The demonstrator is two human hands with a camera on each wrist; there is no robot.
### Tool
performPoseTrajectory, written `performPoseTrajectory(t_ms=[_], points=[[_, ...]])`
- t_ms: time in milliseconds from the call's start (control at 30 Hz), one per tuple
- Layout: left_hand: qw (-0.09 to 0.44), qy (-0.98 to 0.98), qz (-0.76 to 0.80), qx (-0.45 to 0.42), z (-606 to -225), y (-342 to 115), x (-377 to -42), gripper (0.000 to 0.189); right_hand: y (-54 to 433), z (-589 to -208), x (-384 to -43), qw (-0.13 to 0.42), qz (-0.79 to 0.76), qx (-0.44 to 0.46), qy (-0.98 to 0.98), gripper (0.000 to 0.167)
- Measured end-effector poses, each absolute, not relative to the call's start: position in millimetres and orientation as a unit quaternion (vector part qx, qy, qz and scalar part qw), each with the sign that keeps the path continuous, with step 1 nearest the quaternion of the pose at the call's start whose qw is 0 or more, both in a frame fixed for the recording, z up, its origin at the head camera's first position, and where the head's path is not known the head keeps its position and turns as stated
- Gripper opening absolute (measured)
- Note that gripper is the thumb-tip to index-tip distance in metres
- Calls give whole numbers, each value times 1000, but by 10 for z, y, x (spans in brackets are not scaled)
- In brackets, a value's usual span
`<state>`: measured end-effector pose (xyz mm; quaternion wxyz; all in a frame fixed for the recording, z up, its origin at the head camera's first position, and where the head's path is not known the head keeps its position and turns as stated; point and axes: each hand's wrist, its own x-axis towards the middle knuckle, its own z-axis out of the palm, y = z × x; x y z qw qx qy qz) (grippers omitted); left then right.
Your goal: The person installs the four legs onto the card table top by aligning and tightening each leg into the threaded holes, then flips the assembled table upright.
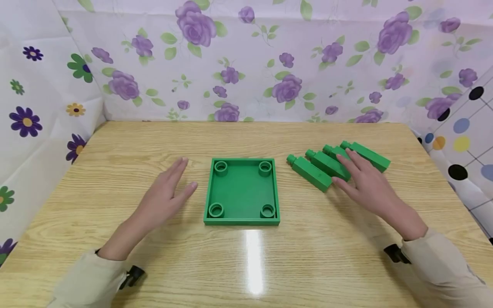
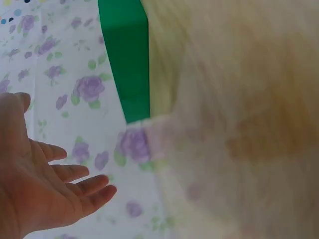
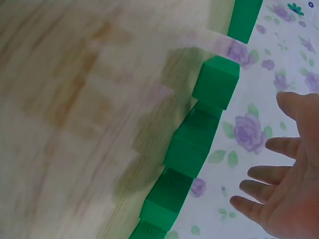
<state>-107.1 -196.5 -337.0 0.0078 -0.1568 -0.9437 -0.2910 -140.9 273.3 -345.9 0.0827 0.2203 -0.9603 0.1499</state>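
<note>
Lying between left hand [image 1: 159,202] and right hand [image 1: 368,187], both wide: green tray [image 1: 242,188]; near the right, green posts [image 1: 311,173].

We see a screened-off workspace — wooden table [image 1: 173,139], rose-print sheet [image 1: 254,70] at twelve o'clock, daisy-print sheet [image 1: 46,85] at ten, spotted sheet [image 1: 458,149] at two.

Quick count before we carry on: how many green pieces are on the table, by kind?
Square tray: 1
Bars with a knobbed end: 4
Total: 5
</note>
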Motion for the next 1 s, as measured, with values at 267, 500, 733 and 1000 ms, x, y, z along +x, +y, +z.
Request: performPoseTrajectory(t_ms=[267,500,733,1000], points=[[-114,-904,-383,-151,-3565,-1783,-1025,83,2600,-3479,-1412,102,244,223,-938,47],[-155,-869,-442,-158,-3667,-1667,-1035,106,2531,-3545,-1424,49,303,200,-931,43],[-169,-838,-486,-183,-3758,-1655,-1050,118,2499,-3556,-1368,-9,335,151,-930,48],[-163,-853,-473,-150,-3785,-1675,-1018,106,2498,-3671,-1432,-27,359,131,-924,49]])
